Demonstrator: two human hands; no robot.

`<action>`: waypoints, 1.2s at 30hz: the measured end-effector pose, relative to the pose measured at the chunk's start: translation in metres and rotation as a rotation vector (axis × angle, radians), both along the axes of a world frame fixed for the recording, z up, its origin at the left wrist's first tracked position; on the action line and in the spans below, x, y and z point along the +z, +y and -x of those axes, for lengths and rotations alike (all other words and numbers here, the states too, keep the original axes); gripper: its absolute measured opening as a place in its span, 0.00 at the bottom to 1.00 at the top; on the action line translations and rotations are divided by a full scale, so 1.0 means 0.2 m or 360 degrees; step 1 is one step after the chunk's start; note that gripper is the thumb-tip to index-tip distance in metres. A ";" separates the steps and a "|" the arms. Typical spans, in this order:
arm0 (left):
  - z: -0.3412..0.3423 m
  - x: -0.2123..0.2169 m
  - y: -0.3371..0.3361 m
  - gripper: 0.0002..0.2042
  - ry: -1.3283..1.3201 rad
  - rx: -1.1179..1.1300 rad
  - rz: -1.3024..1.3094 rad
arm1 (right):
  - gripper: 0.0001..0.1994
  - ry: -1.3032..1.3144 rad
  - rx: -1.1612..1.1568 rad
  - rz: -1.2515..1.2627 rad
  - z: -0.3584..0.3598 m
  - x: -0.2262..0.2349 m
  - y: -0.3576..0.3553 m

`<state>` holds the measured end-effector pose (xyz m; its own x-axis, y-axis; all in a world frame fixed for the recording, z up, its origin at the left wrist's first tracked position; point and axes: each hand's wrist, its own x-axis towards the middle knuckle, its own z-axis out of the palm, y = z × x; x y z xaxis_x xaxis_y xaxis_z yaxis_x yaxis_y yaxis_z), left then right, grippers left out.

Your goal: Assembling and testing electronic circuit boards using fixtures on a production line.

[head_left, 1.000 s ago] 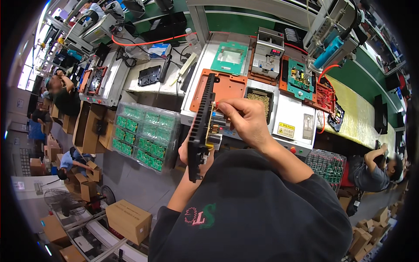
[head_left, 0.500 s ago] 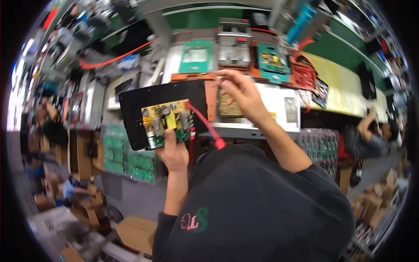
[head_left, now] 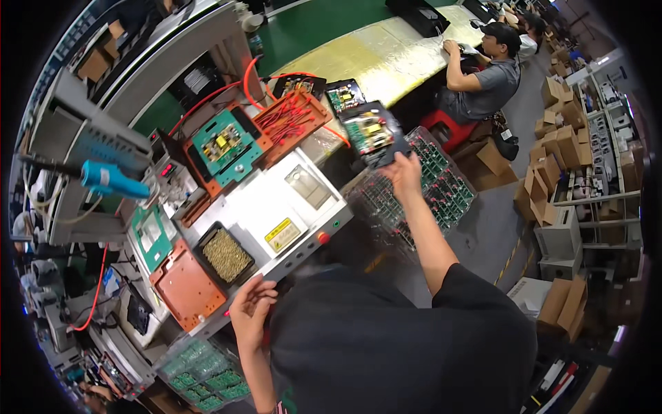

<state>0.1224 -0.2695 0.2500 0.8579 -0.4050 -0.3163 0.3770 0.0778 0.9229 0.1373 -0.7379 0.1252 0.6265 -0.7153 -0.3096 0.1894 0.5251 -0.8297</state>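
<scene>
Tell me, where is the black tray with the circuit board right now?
In the head view, upper middle: the right hand holds the black tray above the clear trays of green boards, beside the orange bin of red wires.

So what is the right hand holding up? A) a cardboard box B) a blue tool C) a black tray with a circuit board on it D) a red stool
C: the right hand grips a black tray carrying a circuit board, raised above the clear trays of green boards; the left hand is empty at the bench edge.
</scene>
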 end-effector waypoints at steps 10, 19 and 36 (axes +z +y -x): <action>-0.06 0.08 -0.02 0.20 -0.0079 -0.0063 -0.0324 | 0.16 0.0342 0.0327 0.0179 -0.60 -0.59 -1.05; -0.03 -0.14 0.93 0.14 -0.0461 0.1224 -0.1043 | 0.18 0.0237 0.0762 -0.0033 -0.56 -0.89 -1.09; -0.50 -1.31 3.05 0.34 -0.0402 0.0461 -0.3056 | 0.21 0.1312 0.0560 0.0935 0.35 -0.41 0.29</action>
